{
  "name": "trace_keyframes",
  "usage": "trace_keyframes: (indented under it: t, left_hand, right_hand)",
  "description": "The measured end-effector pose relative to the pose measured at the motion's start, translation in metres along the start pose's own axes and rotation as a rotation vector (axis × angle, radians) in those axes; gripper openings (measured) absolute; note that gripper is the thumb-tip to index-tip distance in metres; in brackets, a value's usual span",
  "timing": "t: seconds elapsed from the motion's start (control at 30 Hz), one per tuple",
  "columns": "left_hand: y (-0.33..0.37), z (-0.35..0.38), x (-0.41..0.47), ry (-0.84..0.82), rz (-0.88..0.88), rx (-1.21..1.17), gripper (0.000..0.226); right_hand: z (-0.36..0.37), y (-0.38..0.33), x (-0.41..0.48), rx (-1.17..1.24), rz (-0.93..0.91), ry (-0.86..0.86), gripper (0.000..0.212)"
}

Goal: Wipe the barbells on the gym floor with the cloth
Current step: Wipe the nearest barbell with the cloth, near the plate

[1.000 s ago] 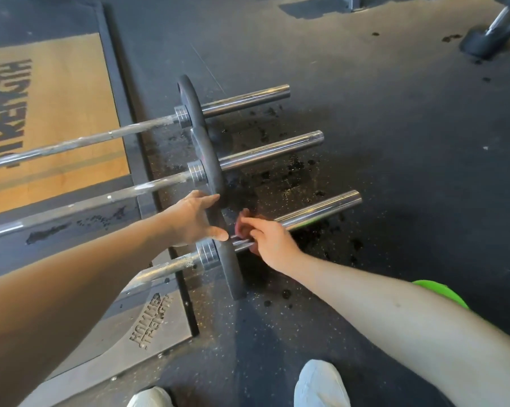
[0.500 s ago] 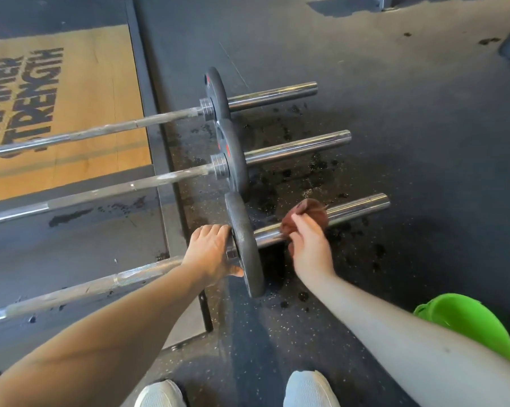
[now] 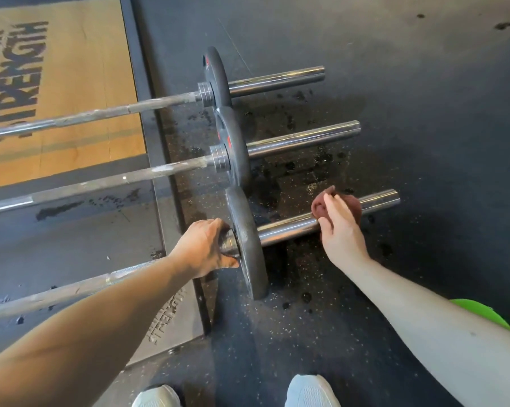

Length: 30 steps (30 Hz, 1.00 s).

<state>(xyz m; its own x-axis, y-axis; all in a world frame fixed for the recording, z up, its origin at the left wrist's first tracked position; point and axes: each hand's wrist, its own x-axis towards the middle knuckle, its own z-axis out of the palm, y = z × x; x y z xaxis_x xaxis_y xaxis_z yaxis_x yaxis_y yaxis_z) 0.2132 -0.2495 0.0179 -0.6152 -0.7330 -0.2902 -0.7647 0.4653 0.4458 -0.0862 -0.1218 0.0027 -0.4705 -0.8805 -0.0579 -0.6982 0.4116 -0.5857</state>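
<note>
Only the head view is given, looking down at a dark rubber floor (image 3: 394,83). Three barbells are laid side by side on it. All three shafts are cut off by the left edge, so their other ends are not seen.

On the nearest barbell (image 3: 71,292) a grey plate (image 3: 249,259) is mounted upright, its lower rim on the floor. The collar (image 3: 230,243) just left of that plate is gripped by the left hand (image 3: 203,249), with the fingers curled over the top and the thumb lower down beside the plate. Most of the collar is hidden by them.

On the chrome sleeve (image 3: 289,229) right of the plate, a bunched dark red cloth (image 3: 319,205) is held against the metal by the right hand (image 3: 340,230). The fingers are laid over the cloth and the thumb is closed in beneath it. How far the cloth wraps round the sleeve cannot be told, because it is covered by the hand. The bare end of the sleeve is seen beyond the cloth.

The middle barbell (image 3: 303,139) and the far barbell (image 3: 277,79) are each fitted with black plates (image 3: 234,148) whose red marks are too small to read. Dark wet spots (image 3: 321,160) are scattered on the floor beneath the sleeves. Lettering on the wooden platform (image 3: 71,83) at upper left is partly cropped. A bright green object (image 3: 480,314) is largely hidden behind the right forearm and cannot be identified. Two pale shoes (image 3: 309,390) are cut off at the bottom edge.
</note>
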Motion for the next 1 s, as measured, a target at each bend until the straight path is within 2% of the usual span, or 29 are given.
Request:
trace_keyframes:
  t: [0.13,0.27,0.37,0.47,0.5,0.63,0.73,0.83,0.9,1.0]
  left_hand:
    - [0.011,-0.018,0.002,-0.094,-0.023,0.005,0.083]
    - [0.011,-0.016,-0.003,-0.115,-0.05,-0.039,0.079]
    - [0.003,-0.003,-0.004,-0.006,0.059,0.159,0.079]
    - [0.001,0.007,0.0,-0.064,0.101,0.362,0.105]
    - [0.003,0.009,0.0,-0.075,0.095,0.398,0.107]
    - [0.007,0.007,0.004,-0.04,0.1,0.453,0.072]
    - [0.008,0.002,0.006,-0.08,0.09,0.377,0.072]
    - [0.011,-0.008,0.011,-0.231,-0.053,0.171,0.103]
    - [0.009,-0.015,0.015,-0.354,-0.156,-0.056,0.116]
    - [0.007,-0.02,0.018,-0.442,-0.204,-0.177,0.116]
  right_hand:
    - [0.02,-0.031,-0.015,0.017,-0.044,0.082,0.049]
    - [0.045,-0.048,-0.032,0.055,-0.134,0.001,0.052]
    - [0.046,-0.055,-0.032,-0.016,-0.188,-0.05,0.056]
    - [0.042,-0.052,-0.026,-0.044,-0.19,-0.056,0.052]
    - [0.041,-0.051,-0.024,-0.029,-0.194,-0.051,0.052]
    - [0.04,-0.047,-0.024,0.044,-0.201,-0.056,0.051]
    - [0.033,-0.048,-0.022,0.108,-0.177,-0.09,0.05]
    - [0.029,-0.047,-0.02,0.144,-0.164,-0.087,0.047]
    - [0.03,-0.049,-0.017,0.072,-0.111,-0.062,0.048]
    - [0.042,-0.066,-0.022,-0.125,-0.061,-0.099,0.05]
